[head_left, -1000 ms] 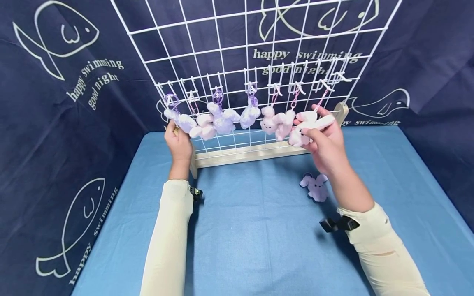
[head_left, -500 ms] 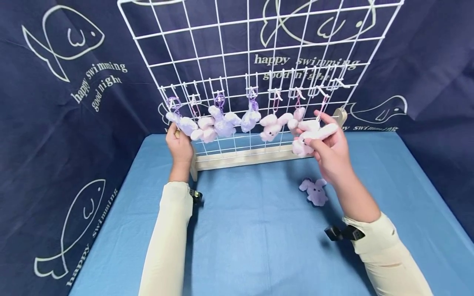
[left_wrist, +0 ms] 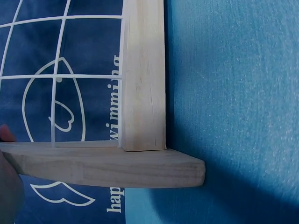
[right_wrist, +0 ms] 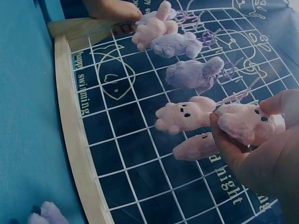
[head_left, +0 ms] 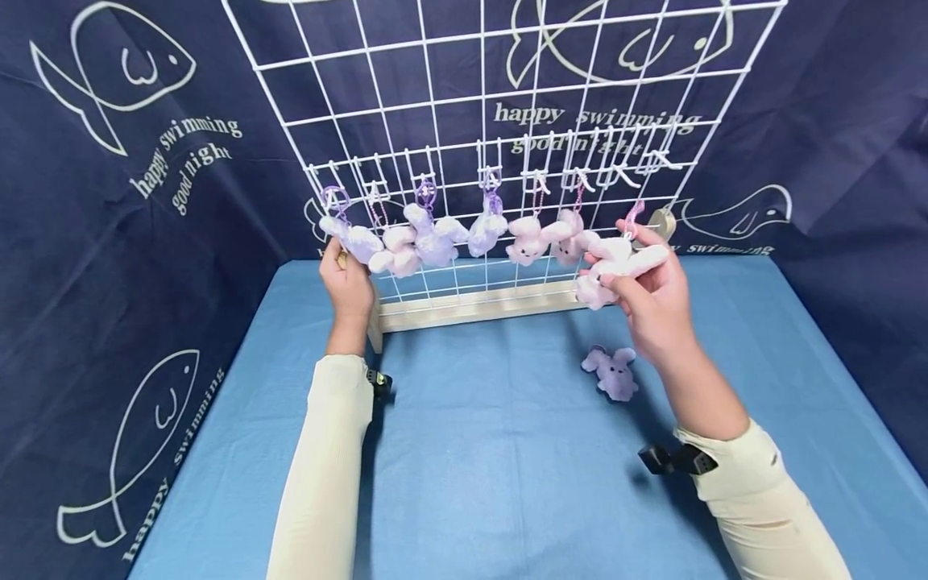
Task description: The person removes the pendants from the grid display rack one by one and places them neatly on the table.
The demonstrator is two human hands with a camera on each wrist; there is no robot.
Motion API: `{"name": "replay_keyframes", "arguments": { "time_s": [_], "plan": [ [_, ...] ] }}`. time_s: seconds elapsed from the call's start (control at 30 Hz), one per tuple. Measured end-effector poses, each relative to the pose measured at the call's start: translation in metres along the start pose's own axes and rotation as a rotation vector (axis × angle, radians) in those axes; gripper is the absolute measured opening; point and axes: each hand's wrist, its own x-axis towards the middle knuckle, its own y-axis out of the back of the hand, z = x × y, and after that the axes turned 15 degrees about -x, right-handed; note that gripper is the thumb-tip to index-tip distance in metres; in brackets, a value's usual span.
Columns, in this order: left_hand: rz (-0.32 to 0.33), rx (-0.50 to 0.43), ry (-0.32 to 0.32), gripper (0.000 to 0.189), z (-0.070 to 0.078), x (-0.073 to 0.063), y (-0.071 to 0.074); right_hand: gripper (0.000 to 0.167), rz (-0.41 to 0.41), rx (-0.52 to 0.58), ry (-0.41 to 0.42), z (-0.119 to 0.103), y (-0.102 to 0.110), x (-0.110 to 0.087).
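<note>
Pink plush rabbit (head_left: 612, 254), pinched between the right hand's (head_left: 658, 300) thumb and fingers, is before the right part of the wire rack (head_left: 478, 306); gripping its body probably leaves the strap (head_left: 634, 213) free above. The left hand (head_left: 348, 282) grips the rack's wooden leg (left_wrist: 107, 169), presumably as a steady. From the head view, the rabbit's long axis slants, ears up and right, body down-left. Whether strap meets hook (head_left: 622, 175) is hard to tell.

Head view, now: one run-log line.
right hand: holds pink plush, strap unhooked | left hand: grips wooden rack end | loose purple plush: on blue cloth
</note>
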Motion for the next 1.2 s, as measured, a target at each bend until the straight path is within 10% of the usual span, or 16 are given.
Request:
{"name": "replay_keyframes", "arguments": {
  "time_s": [0.63, 1.2],
  "plan": [
    [0.025, -0.019, 0.013, 0.023, 0.001, 0.000, -0.002, 0.033, -0.149, -0.320, -0.125, 0.005, 0.016, -0.002],
    [0.035, -0.033, 0.044, 0.022, 0.002, -0.001, -0.001, 0.024, -0.476, -0.798, -0.208, 0.009, 0.030, -0.007]
  ]
}}
